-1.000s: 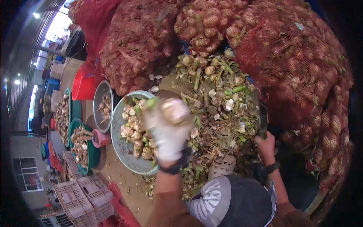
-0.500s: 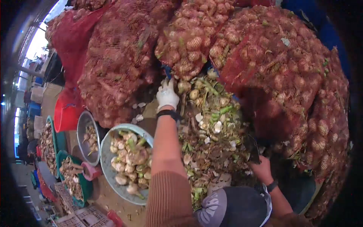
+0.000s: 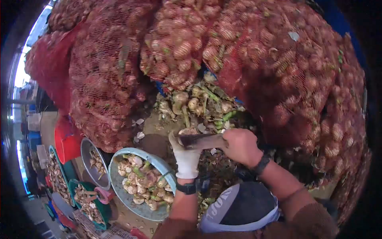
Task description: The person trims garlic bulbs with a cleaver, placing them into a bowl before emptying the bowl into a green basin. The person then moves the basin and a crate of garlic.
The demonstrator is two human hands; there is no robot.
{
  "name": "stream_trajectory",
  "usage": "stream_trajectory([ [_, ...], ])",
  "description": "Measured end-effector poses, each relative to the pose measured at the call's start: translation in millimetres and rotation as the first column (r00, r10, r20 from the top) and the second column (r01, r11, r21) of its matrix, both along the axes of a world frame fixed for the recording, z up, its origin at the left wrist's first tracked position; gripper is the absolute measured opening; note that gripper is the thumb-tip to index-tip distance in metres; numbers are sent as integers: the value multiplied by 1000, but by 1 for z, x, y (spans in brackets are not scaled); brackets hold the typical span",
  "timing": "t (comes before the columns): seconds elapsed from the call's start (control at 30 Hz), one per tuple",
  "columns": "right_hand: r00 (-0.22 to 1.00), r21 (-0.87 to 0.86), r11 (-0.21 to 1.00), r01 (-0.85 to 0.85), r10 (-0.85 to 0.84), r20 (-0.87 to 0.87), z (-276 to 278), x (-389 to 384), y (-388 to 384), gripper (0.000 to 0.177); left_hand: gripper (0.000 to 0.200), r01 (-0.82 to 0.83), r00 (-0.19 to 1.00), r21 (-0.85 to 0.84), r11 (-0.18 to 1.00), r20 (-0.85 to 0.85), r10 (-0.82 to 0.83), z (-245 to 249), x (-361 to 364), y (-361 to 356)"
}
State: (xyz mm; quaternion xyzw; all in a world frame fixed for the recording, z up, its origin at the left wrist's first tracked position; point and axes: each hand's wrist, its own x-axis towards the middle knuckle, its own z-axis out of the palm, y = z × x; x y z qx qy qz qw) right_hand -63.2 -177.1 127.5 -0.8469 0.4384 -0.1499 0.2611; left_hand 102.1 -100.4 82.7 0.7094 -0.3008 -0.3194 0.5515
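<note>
My left hand (image 3: 186,157), in a white glove, is raised at the middle with its thumb up. It closes round a garlic bulb (image 3: 188,131), mostly hidden behind a knife blade. My bare right hand (image 3: 243,147) grips the knife (image 3: 203,141), its broad dark blade lying across my left palm and fingers. Beyond my hands, loose garlic bulbs with stalks (image 3: 193,104) lie on a heap of peelings and cut stems. A pale blue basin (image 3: 116,181) of trimmed garlic stands to the left of my left wrist.
Large red mesh sacks of garlic (image 3: 107,79) rise along the back and right (image 3: 278,79). At left are a red bucket (image 3: 65,139), a grey metal bowl (image 3: 84,153) and green tubs (image 3: 104,207). A grey and black cap (image 3: 238,209) shows between my forearms.
My left hand has drawn back from the heap near the sacks. My right hand has come up and inward with the knife, meeting it. The view has shifted.
</note>
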Motion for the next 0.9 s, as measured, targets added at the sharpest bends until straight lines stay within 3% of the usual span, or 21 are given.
stream_trajectory([
  [0.03,996,-68,994,-82,83,17,2,3,0,18,64,-50,935,-111,993,-353,7,-4,-3,8],
  [0.1,995,-79,992,-94,96,18,-3,2,9,18,54,-87,992,-164,983,-110,69,-7,-3,0],
  [0.13,991,-92,987,-129,130,12,-4,2,14,18,54,-92,991,-162,983,-107,75,-2,-5,4],
  [0.2,988,-102,984,-146,150,40,-3,3,21,18,44,-191,790,-198,961,-612,31,21,-10,11],
  [0.23,986,-107,983,-146,153,64,-3,5,26,18,44,-196,794,-191,962,-607,42,20,-10,16],
  [0.3,982,-115,980,-164,173,74,-1,12,33,17,53,-75,869,-149,986,-495,-9,22,-9,25],
  [0.33,981,-131,977,-171,182,74,0,14,36,17,49,73,986,13,997,150,-74,28,-11,31],
  [0.43,984,-96,986,-139,149,100,-14,16,38,15,51,-1,987,-25,1000,162,5,21,-8,40],
  [0.47,984,-98,986,-136,146,98,-11,15,37,15,55,-10,958,92,996,286,-17,36,-12,39],
  [0.5,977,-83,986,-143,154,145,-7,14,37,12,55,-8,959,90,996,283,-18,43,-16,39],
  [0.57,969,-69,986,-149,160,188,-9,10,36,10,60,-174,974,-8,985,-152,170,54,-26,42],
  [0.63,998,25,998,-59,58,27,-33,-3,37,9,62,-66,963,73,995,265,44,76,-25,38],
  [0.67,938,305,946,111,1,-345,-61,-17,26,15,62,-90,929,-21,996,359,92,76,-21,42],
  [0.7,960,374,906,200,-104,-260,-90,-46,20,18,60,-179,979,-75,981,89,186,86,-26,49],
  [0.77,960,660,716,229,-279,-30,-61,-32,33,21,61,-77,910,49,996,411,50,72,-15,49],
  [0.8,977,652,745,143,-212,28,-38,-14,36,26,66,-95,950,51,994,303,75,64,-20,49],
  [0.83,985,626,779,21,-121,119,-14,0,36,28,66,-88,951,36,995,301,74,65,-24,42],
  [0.9,970,530,848,14,-141,199,-1,15,45,20,69,-133,977,16,991,172,128,75,-29,40],
])
